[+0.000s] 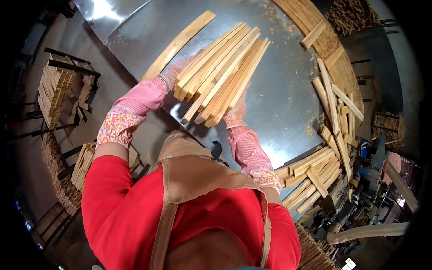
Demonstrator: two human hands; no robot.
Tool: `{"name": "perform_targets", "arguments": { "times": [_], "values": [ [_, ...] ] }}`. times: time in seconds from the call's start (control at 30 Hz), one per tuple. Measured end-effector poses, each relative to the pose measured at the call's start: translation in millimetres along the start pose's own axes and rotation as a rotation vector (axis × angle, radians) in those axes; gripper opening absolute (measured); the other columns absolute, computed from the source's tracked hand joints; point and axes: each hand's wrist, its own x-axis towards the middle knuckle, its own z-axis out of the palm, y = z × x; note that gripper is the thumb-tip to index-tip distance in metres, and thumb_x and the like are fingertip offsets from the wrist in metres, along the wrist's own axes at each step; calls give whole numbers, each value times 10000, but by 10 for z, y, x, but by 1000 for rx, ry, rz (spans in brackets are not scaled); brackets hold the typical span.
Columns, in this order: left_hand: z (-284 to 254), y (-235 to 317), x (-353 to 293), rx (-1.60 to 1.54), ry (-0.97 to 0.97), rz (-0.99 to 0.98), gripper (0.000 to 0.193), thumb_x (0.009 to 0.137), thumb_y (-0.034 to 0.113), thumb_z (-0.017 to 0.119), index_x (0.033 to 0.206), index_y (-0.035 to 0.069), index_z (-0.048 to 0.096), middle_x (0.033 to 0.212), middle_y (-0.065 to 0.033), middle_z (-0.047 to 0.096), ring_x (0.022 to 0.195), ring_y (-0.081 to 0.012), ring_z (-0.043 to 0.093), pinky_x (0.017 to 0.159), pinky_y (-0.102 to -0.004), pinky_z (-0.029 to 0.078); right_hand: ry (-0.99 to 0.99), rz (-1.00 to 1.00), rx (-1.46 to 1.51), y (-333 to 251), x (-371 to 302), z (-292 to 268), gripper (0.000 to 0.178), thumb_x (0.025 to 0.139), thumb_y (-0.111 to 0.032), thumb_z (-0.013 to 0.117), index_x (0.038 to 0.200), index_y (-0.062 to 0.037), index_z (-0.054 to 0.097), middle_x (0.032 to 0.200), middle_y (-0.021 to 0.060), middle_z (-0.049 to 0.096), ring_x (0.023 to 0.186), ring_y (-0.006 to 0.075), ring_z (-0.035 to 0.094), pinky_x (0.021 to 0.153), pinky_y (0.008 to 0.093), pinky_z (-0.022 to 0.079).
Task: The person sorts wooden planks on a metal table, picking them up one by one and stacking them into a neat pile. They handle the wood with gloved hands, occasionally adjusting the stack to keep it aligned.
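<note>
A bundle of several pale wooden strips [220, 67] is held between my two hands above the metal tabletop [279, 94]. My left hand [180, 68] presses on its left side and my right hand [237, 111] on its right side. Both hands are closed around the bundle, with most fingers hidden behind the wood. The strips run lengthwise away from me, their near ends uneven. One loose wooden strip [180, 42] lies on the metal to the left, close to my left hand. Pink striped sleeve covers with floral cuffs reach up both forearms.
A wooden border [310, 18] curves along the table's far right edge. Loose strips [335, 108] lie crossed at the right, above a stack of strips [310, 177] near my right elbow. Racked wood piles [56, 90] stand at the left. Machinery and a hose [369, 231] sit lower right.
</note>
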Motion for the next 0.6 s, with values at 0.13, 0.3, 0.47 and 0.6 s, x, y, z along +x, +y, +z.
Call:
{"name": "perform_targets", "arguments": {
  "times": [0.13, 0.3, 0.47, 0.6],
  "values": [
    [403, -256, -335, 140, 21, 165, 489, 1062, 190, 573, 1538, 86, 527, 1149, -211, 770, 1061, -423, 743, 863, -490, 602, -342, -115, -1339, 137, -593, 33, 739, 1030, -446, 622, 1611, -35, 424, 1653, 156, 484, 1558, 370, 414, 1211, 521, 417],
    [340, -42, -686, -96, -262, -209, 500, 1036, 229, 543, 1532, 169, 539, 1128, -229, 757, 1094, -439, 722, 946, -533, 561, -260, -117, -1198, 76, -701, 45, 760, 989, -394, 645, 1600, -6, 414, 1644, 204, 479, 1567, 416, 380, 1215, 549, 391],
    [340, 153, -657, -380, -68, -470, 443, 1031, 302, 556, 1435, 163, 672, 1300, -179, 745, 1151, -408, 713, 1004, -481, 559, -282, -168, -1112, 106, -553, -85, 646, 1011, -410, 615, 1519, -22, 524, 1496, 220, 601, 1471, 418, 483, 1198, 513, 420],
    [251, 562, -465, -303, 187, -369, 508, 995, 305, 608, 1437, 57, 641, 1361, -196, 706, 1245, -401, 665, 1076, -485, 525, -333, -37, -876, 51, -36, -357, 644, 1032, -484, 602, 1485, -27, 596, 1415, 233, 678, 1379, 410, 592, 1166, 475, 447]
  ]
}}
